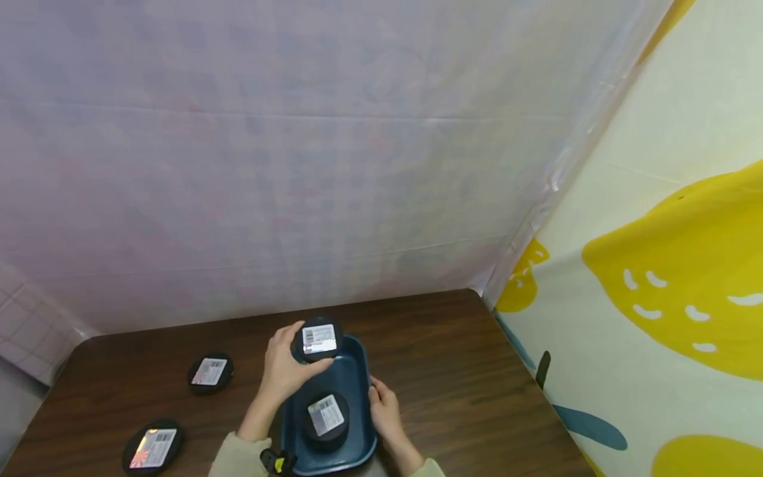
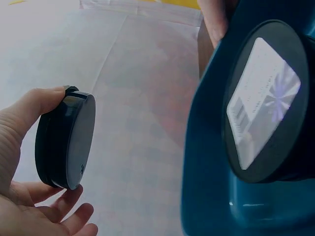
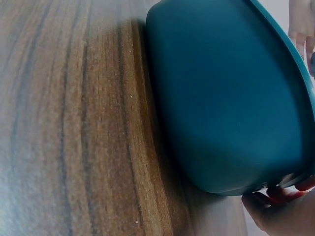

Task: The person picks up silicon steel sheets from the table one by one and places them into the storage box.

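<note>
My left hand [image 1: 280, 371] grips a round black container [image 1: 318, 339] by its sides, thumb and fingers at opposite edges. That container is held above the far end of a blue tray [image 1: 356, 377]; its white barcode label faces up in the head view. Within the tray's near half sits another black round container [image 1: 326, 419], also labelled. My right hand [image 1: 387, 414] holds the tray's right rim. In the right wrist view the fingers [image 3: 280, 195] meet the tray's edge, and its outer wall hides part of the hand.
To the left on the brown wooden table [image 1: 453, 371] lie two more black round containers, one farther back [image 1: 210, 372] and one nearer [image 1: 153, 448]. A pale sheet [image 1: 298, 165] hangs behind the table. A lemon-patterned cloth [image 1: 673, 265] hangs on the right.
</note>
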`<state>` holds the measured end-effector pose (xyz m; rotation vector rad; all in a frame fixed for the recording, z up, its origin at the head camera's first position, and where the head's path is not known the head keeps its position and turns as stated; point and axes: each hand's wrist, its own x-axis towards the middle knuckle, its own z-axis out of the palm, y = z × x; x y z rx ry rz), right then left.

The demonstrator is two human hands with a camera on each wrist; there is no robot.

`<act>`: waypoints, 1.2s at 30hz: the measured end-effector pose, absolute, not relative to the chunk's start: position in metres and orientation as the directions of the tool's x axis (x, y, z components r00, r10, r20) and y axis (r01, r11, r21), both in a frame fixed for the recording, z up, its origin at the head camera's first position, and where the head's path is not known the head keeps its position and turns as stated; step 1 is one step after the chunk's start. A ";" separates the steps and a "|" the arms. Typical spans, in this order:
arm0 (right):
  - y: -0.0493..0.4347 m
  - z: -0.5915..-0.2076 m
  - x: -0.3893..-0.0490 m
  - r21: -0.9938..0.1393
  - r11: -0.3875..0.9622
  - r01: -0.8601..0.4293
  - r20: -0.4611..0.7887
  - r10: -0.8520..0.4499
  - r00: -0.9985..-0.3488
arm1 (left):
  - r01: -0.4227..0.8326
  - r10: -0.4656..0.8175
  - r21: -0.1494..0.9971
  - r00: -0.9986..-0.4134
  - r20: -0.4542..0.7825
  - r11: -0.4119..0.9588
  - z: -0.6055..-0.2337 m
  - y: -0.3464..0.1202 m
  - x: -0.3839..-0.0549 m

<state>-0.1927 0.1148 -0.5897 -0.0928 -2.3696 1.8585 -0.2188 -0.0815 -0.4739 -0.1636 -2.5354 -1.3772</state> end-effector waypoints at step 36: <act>0.114 -0.587 -0.191 -0.969 0.240 -0.049 0.083 0.131 -0.988 | 0.157 0.044 0.628 -0.981 0.191 0.762 -0.511 -0.084 -0.238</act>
